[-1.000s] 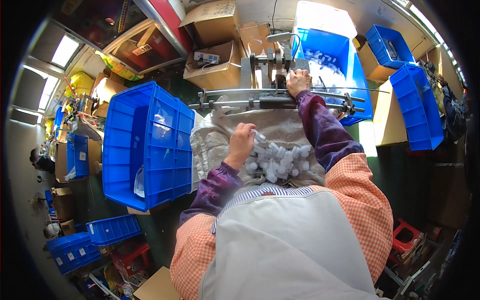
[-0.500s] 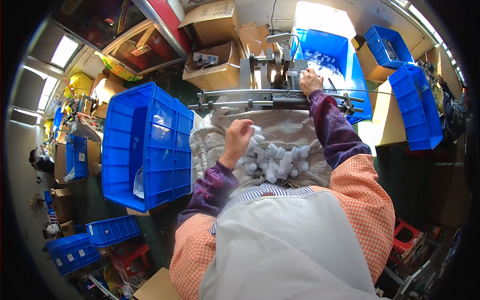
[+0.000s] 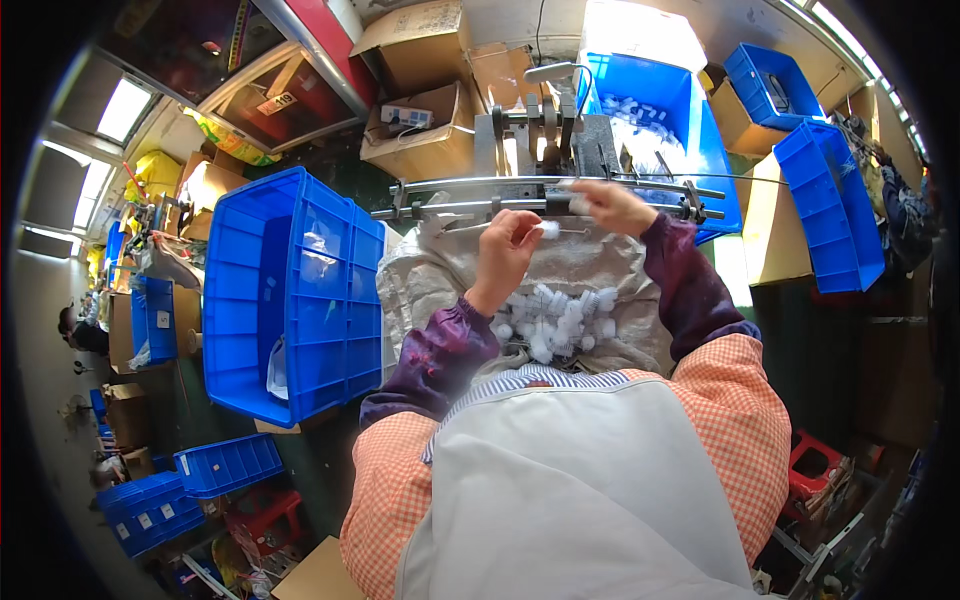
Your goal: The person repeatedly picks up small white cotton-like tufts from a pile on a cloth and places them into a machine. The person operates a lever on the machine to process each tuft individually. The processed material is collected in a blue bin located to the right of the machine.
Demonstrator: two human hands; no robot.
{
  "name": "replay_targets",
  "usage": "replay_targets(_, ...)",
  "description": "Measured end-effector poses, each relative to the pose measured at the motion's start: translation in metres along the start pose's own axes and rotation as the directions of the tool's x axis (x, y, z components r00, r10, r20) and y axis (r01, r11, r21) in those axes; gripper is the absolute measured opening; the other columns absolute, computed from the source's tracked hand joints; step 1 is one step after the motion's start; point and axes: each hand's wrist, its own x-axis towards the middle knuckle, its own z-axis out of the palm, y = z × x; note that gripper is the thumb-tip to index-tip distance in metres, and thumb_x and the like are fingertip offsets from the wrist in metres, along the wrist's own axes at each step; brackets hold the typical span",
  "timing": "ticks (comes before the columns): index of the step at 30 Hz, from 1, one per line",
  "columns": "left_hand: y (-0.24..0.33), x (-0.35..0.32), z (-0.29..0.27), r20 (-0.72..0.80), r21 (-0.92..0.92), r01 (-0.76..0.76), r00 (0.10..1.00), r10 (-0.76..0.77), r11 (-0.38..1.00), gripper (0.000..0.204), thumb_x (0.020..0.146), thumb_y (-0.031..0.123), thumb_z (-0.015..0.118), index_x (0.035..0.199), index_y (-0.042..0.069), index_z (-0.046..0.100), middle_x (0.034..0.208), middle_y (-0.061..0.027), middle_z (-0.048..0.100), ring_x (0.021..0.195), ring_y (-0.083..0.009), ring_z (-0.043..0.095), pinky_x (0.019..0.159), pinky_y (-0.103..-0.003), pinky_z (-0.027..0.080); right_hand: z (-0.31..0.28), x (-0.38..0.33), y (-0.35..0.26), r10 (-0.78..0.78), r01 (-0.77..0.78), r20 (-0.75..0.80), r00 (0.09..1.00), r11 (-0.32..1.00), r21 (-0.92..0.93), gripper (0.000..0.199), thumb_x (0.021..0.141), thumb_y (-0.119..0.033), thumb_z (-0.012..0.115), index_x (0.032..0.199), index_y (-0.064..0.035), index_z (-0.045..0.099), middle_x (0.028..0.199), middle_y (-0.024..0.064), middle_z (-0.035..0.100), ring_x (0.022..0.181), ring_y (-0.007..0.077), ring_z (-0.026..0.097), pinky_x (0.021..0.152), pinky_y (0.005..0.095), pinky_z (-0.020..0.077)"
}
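My left hand (image 3: 507, 250) pinches a small white bristle brush (image 3: 548, 230) on a thin wire stem, just in front of the machine's rails. My right hand (image 3: 615, 208), smeared by motion, is across from it at the front rail; its fingers are drawn together around a pale piece too blurred to name. Below both hands, several white brushes (image 3: 560, 318) lie heaped on a greyish cloth (image 3: 425, 290) at my lap. The metal machine (image 3: 545, 150) stands behind the hands, with two long horizontal rails (image 3: 470, 205) along its front.
Behind the machine on the right, a blue bin (image 3: 705, 150) holds many white pieces. Large blue crates (image 3: 340, 300) stand on their sides at the left. An open cardboard box (image 3: 425, 140) with a power strip sits at the back. More blue crates (image 3: 830, 215) are at the right.
My right hand has come off the machine's top, toward me and slightly left. My left hand has risen toward the rails with its brush, away from above the heap.
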Motion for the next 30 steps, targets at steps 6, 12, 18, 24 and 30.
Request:
replay_targets(6, -0.023, -0.010, 0.004, 0.049, 0.277, -0.102, 0.995, 0.092, 0.955, 0.031, 0.073, 0.011, 0.069, 0.101, 0.005, 0.057, 0.092, -0.0078, 0.059, 0.086, -0.0210, 0.059, 0.073, -0.031, 0.048, 0.006, 0.042, 0.048, -0.238, 0.108, -0.472, 0.849, 0.952, -0.285, 0.019, 0.085, -0.016, 0.051, 0.098, -0.0044, 0.059, 0.092, 0.0151, 0.061, 0.086, 0.0297, 0.059, 0.075, 0.0374, 0.0461)
replay_targets(12, -0.090, -0.064, 0.002, 0.343, 0.798, -0.181, 0.921, -0.186, 0.574, 0.031, 0.069, 0.021, 0.068, 0.095, 0.007, 0.059, 0.096, -0.0100, 0.055, 0.096, -0.0282, 0.052, 0.077, -0.037, 0.045, -0.009, 0.094, 0.093, -0.223, -0.310, -0.630, 0.744, 0.719, -0.622, 0.014, 0.081, -0.018, 0.055, 0.092, -0.0116, 0.060, 0.091, 0.0063, 0.059, 0.094, 0.0276, 0.053, 0.078, 0.0394, 0.0436)
replay_targets(18, -0.095, -0.072, -0.001, 0.325, 0.779, -0.094, 0.906, -0.272, 0.620, 0.026, 0.071, 0.021, 0.066, 0.091, 0.007, 0.058, 0.094, -0.0112, 0.054, 0.093, -0.0285, 0.053, 0.076, -0.037, 0.046, -0.005, 0.104, 0.102, -0.214, -0.307, -0.592, 0.777, 0.692, -0.654, 0.015, 0.082, -0.022, 0.054, 0.092, -0.0122, 0.060, 0.093, 0.0042, 0.059, 0.098, 0.0257, 0.050, 0.080, 0.0392, 0.0408)
replay_targets(24, -0.081, -0.066, -0.007, 0.265, 0.686, -0.004, 0.933, -0.245, 0.727, 0.031, 0.070, 0.015, 0.068, 0.096, 0.005, 0.055, 0.098, -0.0134, 0.053, 0.097, -0.0307, 0.053, 0.079, -0.037, 0.047, -0.010, 0.108, 0.106, -0.159, -0.303, -0.586, 0.795, 0.733, -0.609, 0.019, 0.083, -0.027, 0.053, 0.096, -0.0162, 0.061, 0.098, 0.0016, 0.060, 0.101, 0.0242, 0.050, 0.085, 0.0402, 0.0371)
replay_targets(30, -0.075, -0.065, -0.014, 0.303, 0.656, 0.002, 0.915, -0.265, 0.755, 0.033, 0.069, 0.012, 0.068, 0.097, 0.004, 0.054, 0.102, -0.0146, 0.053, 0.098, -0.0323, 0.053, 0.080, -0.038, 0.046, -0.013, 0.104, 0.095, 0.073, -0.526, -0.669, 0.740, 0.683, -0.507, 0.021, 0.084, -0.030, 0.052, 0.101, -0.0225, 0.063, 0.104, -0.0028, 0.061, 0.104, 0.0211, 0.050, 0.091, 0.0455, 0.0307)
